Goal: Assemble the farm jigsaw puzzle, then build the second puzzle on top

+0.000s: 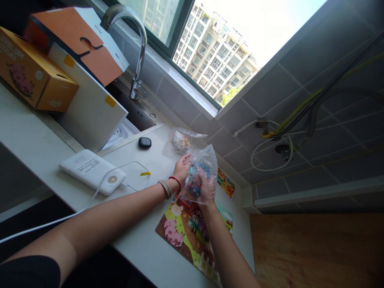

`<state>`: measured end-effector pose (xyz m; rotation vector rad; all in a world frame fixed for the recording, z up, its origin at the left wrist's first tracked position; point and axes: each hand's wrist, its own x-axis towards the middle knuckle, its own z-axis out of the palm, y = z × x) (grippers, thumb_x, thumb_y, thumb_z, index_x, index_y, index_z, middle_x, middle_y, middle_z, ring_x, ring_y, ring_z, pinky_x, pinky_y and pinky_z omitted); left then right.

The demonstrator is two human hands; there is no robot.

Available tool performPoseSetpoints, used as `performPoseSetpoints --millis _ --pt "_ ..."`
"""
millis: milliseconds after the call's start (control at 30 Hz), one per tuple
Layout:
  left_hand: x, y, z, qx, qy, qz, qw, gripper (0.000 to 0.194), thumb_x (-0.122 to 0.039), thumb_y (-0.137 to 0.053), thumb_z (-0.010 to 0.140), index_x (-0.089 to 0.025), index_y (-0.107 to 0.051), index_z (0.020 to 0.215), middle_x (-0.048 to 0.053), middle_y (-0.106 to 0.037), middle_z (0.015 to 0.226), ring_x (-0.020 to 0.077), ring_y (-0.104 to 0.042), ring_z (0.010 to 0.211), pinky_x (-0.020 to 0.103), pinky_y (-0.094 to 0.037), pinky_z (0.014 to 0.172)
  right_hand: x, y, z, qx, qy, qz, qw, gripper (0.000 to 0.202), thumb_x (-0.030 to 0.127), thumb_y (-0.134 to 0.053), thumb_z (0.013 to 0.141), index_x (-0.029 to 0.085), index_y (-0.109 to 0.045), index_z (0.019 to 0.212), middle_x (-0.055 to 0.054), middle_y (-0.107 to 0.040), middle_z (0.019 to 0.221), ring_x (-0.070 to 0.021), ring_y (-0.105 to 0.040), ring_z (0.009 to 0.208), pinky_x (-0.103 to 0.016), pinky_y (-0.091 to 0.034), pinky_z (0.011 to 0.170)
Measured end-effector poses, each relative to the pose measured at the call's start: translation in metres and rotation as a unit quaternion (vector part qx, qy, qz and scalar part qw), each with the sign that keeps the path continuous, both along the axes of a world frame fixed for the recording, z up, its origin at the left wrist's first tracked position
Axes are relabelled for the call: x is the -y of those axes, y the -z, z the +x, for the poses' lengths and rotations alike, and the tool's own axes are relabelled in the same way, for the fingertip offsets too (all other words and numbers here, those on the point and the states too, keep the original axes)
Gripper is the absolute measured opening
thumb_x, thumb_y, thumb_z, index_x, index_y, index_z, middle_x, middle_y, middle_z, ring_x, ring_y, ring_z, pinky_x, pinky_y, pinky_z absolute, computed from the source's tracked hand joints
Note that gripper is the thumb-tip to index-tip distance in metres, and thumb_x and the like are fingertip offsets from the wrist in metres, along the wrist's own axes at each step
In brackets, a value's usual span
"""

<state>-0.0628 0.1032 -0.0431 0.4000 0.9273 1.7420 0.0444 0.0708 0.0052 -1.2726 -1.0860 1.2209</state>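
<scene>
A clear plastic bag [212,158] of small blue, teal and red pieces, which look like jigsaw pieces, is up between my two hands. My left hand [181,169] grips the bag's left side. Plastic partly covers my right hand [207,187], whose fingers curl around the pieces; whether it is inside the bag or behind it, I cannot tell. Below lies a colourful farm picture board [174,232] with a pink pig, partly hidden by my right forearm. A second clear bag [183,141] of multicoloured pieces rests just beyond my left hand.
Against the wall lies a small picture card [226,183]. On the counter [141,236] are a white power bank [93,170] with a cable and a black case [145,143]. Open boxes, including an orange one [75,32], stand over the sink [139,114] by the faucet [141,52].
</scene>
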Motion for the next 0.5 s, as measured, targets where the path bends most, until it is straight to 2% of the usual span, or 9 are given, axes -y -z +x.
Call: performPoseSetpoints --millis 67,233,500 --pt "0.003 -0.001 0.003 -0.003 0.007 0.005 1.0 0.045 -0.004 -0.066 0.079 -0.012 -0.07 0.123 0.017 -0.078 0.12 0.0268 -0.074 0.117 0.043 -0.057 0.106 0.0 -0.006 0.003 -0.041 0.007 -0.033 0.999 0.053 0.045 -0.088 0.07 0.024 -0.064 0.113 0.001 -0.079 0.094 -0.0187 -0.073 0.072 -0.029 -0.063 0.059" --pt "0.007 -0.003 0.003 -0.028 0.007 0.013 1.0 0.029 -0.011 -0.076 0.077 -0.013 -0.076 0.106 0.014 -0.081 0.11 0.0266 -0.075 0.112 0.043 -0.057 0.106 -0.004 -0.008 0.008 -0.079 -0.021 -0.065 0.995 0.043 0.042 -0.088 0.069 0.022 -0.067 0.101 0.004 -0.073 0.073 -0.0167 -0.068 0.058 -0.029 -0.061 0.057" --pt "0.011 -0.005 0.003 -0.091 0.043 0.007 0.995 0.022 -0.022 -0.083 0.075 -0.014 -0.081 0.096 0.011 -0.083 0.097 0.0243 -0.078 0.092 0.038 -0.063 0.09 -0.013 0.008 0.018 -0.091 -0.027 -0.072 0.993 0.041 0.044 -0.086 0.072 0.021 -0.071 0.103 -0.002 -0.079 0.091 -0.0203 -0.075 0.078 -0.033 -0.063 0.072"
